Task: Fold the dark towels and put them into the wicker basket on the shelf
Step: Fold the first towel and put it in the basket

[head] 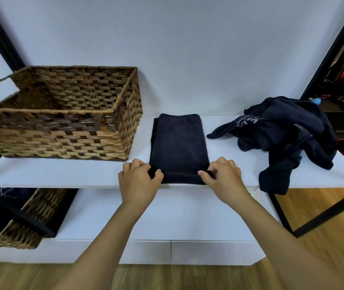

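A dark navy towel [178, 143] lies folded into a long narrow strip on the white shelf [62, 174], running from the front edge toward the wall. My left hand [138, 181] pinches its near left corner. My right hand [223, 176] pinches its near right corner. The wicker basket [66, 130] stands on the shelf to the left of the towel, and its inside looks bare. A heap of unfolded dark towels [288, 130] with white print lies at the right end of the shelf, one end hanging over the front edge.
A second wicker basket [20, 227] holding dark cloth sits on the lower level at the left. A white lower shelf [167, 216] lies below my arms. Black frame bars [321, 214] stand at the right over a wooden floor.
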